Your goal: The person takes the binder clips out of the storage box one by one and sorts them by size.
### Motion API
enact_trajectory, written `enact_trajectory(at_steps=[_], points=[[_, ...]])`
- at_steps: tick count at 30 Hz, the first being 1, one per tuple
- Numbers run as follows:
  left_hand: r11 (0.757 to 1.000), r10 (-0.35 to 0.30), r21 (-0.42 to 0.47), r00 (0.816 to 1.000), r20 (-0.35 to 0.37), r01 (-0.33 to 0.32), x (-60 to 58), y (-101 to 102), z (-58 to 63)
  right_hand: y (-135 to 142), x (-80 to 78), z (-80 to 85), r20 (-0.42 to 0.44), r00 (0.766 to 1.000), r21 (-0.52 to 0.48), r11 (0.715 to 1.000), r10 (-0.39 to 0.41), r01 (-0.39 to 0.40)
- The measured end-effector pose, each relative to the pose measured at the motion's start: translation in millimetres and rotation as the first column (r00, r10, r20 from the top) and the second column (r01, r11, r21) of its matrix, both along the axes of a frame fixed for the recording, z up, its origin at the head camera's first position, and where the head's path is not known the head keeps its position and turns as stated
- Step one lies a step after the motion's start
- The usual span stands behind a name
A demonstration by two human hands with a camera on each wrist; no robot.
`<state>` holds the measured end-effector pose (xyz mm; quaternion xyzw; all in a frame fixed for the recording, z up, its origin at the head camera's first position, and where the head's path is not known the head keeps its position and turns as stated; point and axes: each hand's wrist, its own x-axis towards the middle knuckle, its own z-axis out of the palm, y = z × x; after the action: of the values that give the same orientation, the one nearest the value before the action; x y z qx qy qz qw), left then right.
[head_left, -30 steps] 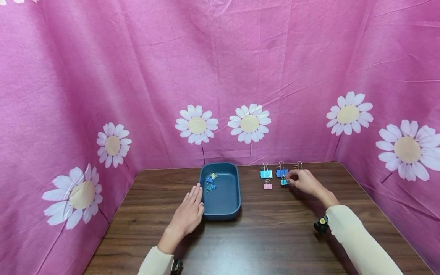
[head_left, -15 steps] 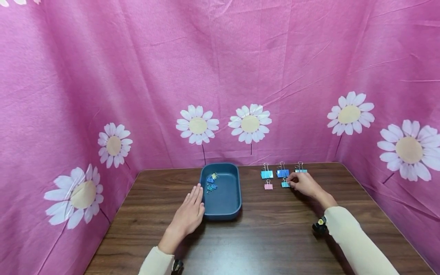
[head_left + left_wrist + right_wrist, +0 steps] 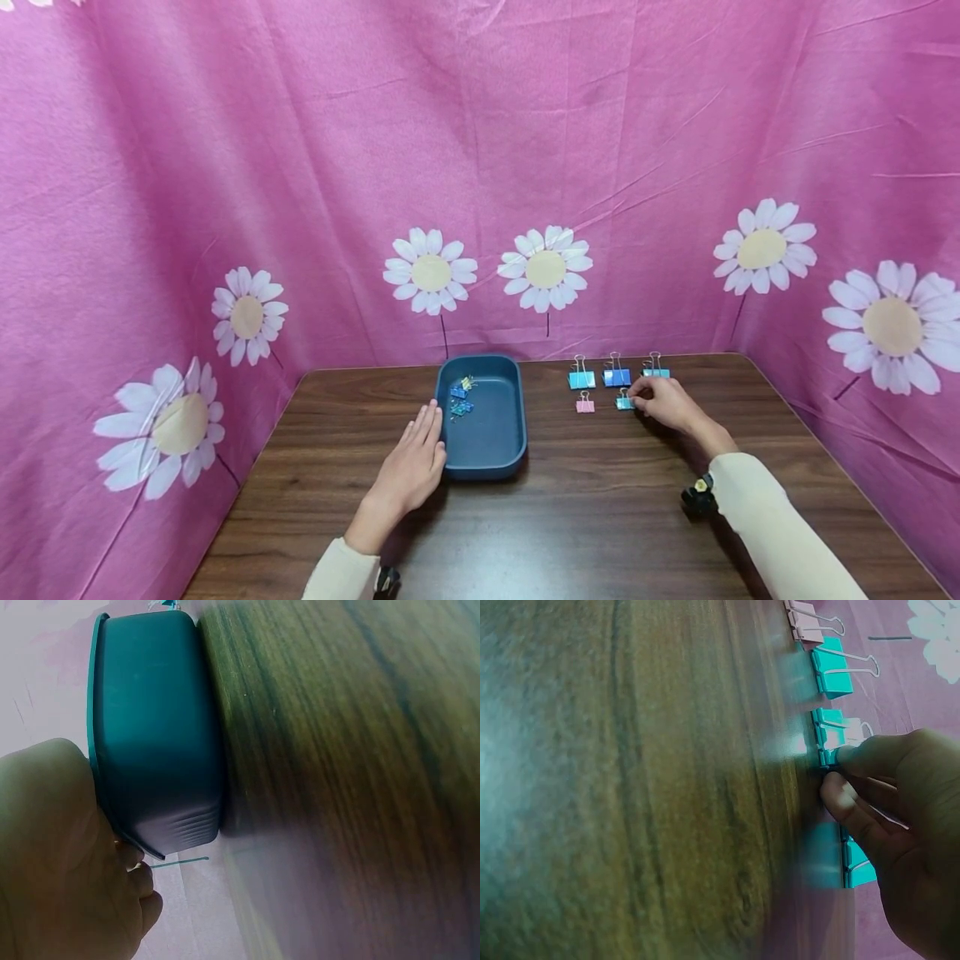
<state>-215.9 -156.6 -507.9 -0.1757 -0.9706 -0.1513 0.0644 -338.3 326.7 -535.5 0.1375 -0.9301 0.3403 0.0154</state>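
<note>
In the head view my left hand (image 3: 411,465) rests with straight fingers along the left rim of a dark blue tray (image 3: 495,442). My right hand (image 3: 667,403) pinches the right end of a small teal binder clip (image 3: 623,403), thumb and index finger at its edge. The right wrist view shows these fingertips at the teal clip (image 3: 829,735) close to the tabletop. Left of it stands a small pink binder clip (image 3: 585,407). Behind them are a large light-blue binder clip (image 3: 581,380), a large blue one (image 3: 617,377) and another light-blue one (image 3: 656,372), partly covered by my right hand.
Several tiny binder clips (image 3: 461,407), blue, teal and yellow, lie at the left inside the tray. The wooden table (image 3: 525,533) ends at a pink curtain (image 3: 480,167) with printed daisies, which hangs behind and on both sides.
My right hand and the small teal clip have shifted slightly to the right, and the large clip behind the hand shows more. My left hand stays on the tray.
</note>
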Motion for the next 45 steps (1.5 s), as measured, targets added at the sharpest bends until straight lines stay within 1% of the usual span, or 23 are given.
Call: enact_trajectory(at_steps=[4,13,22,27,29,32,36,40,43,45], points=[[1.0,-0.002,0.003,1.0,-0.007,0.002,0.6,-0.1,-0.1,0.8,1.2,-0.3,-0.002,1.0,-0.007,1.0,0.0,0.0],[1.0,0.0,0.013,1.0,0.003,0.0,2.8,0.8,1.6,-0.2,6.7,2.5,-0.005,1.0,-0.009,1.0,0.001,-0.001],[1.0,-0.003,0.019,1.0,-0.004,0.003,2.6,0.7,2.3,-0.2,6.7,3.6,-0.025,1.0,-0.014,1.0,0.0,0.0],[1.0,0.0,0.021,1.0,-0.002,0.0,2.5,0.7,2.5,0.0,5.4,4.3,-0.035,0.999,-0.025,1.0,-0.017,0.017],[1.0,0.001,0.021,1.0,0.004,-0.002,2.7,0.7,2.7,0.2,4.7,5.6,-0.049,0.998,-0.015,1.0,-0.027,0.026],[1.0,0.002,0.02,1.0,0.006,-0.002,2.6,0.7,2.7,-0.5,3.3,9.6,-0.114,0.993,0.023,0.999,-0.038,0.041],[1.0,0.002,0.019,1.0,0.003,-0.002,1.5,0.4,2.6,-4.8,2.5,19.9,-0.183,0.982,0.062,0.996,-0.044,0.057],[1.0,0.005,0.014,1.0,0.015,-0.006,0.7,0.2,1.8,-12.7,0.4,30.8,-0.209,0.978,0.083,0.996,-0.025,0.043],[1.0,0.008,0.008,1.0,0.025,-0.008,0.6,0.1,1.2,-21.7,-2.0,39.6,-0.224,0.975,0.096,0.995,0.009,0.013],[1.0,0.005,0.01,1.0,0.019,-0.005,0.9,0.0,0.8,-29.1,-3.1,46.2,-0.224,0.974,0.103,0.995,0.033,-0.01]])
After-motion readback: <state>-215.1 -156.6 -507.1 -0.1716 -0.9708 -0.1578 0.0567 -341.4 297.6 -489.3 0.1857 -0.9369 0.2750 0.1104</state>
